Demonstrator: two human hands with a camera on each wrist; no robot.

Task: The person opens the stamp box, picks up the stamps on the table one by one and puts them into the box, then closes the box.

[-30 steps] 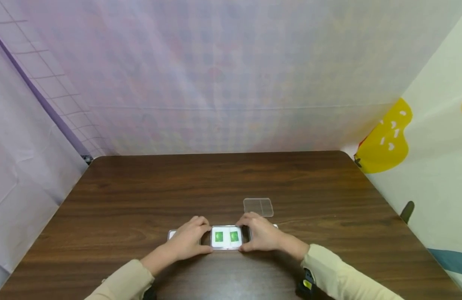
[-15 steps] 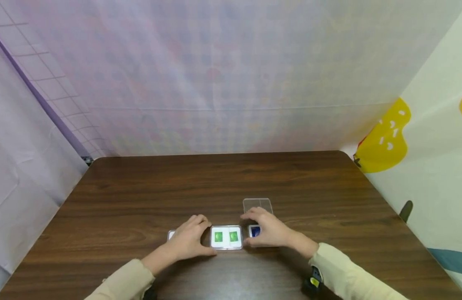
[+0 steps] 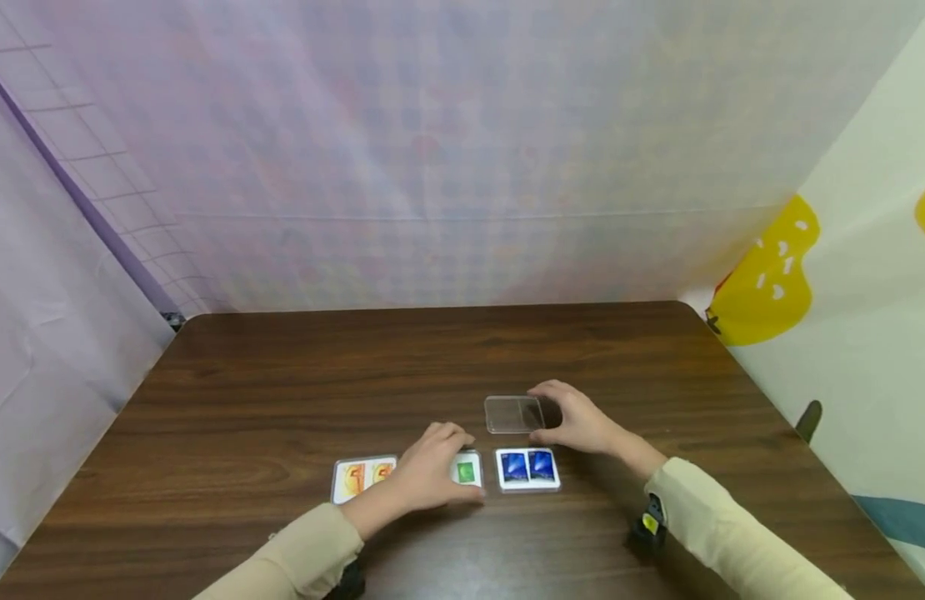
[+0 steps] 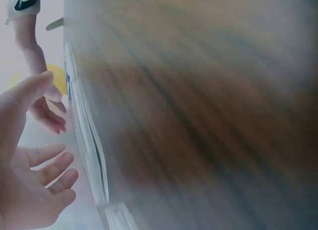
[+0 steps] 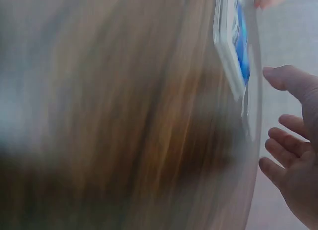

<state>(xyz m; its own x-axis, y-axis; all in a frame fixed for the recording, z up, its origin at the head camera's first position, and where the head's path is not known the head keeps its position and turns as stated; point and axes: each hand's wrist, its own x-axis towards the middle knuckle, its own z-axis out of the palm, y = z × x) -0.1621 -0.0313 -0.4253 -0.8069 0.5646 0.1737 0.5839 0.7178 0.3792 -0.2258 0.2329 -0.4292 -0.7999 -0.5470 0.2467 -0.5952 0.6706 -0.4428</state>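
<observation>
My left hand (image 3: 432, 471) hovers over a flat clear case with green pictures (image 3: 466, 470), covering its left half. In the left wrist view the fingers (image 4: 58, 169) are spread from the thumb, with nothing held. My right hand (image 3: 582, 423) is at the right end of a clear plastic lid (image 3: 507, 415), thumb and fingers apart on either side of that end. Whether it touches the lid is hard to tell. A case with two blue pictures (image 3: 527, 469) lies just in front of the lid, and appears in the right wrist view as a blue-and-white case (image 5: 233, 46).
A case with orange-and-yellow pictures (image 3: 353, 479) lies left of the green one, partly behind my left forearm. All sit on a dark wood table (image 3: 342, 367). A pale curtain (image 3: 432, 167) hangs along the table's back edge.
My right hand has left the green case, passing over the blue one, and moved back and right to the clear lid. My left hand has shifted right over the green case, uncovering the orange one.
</observation>
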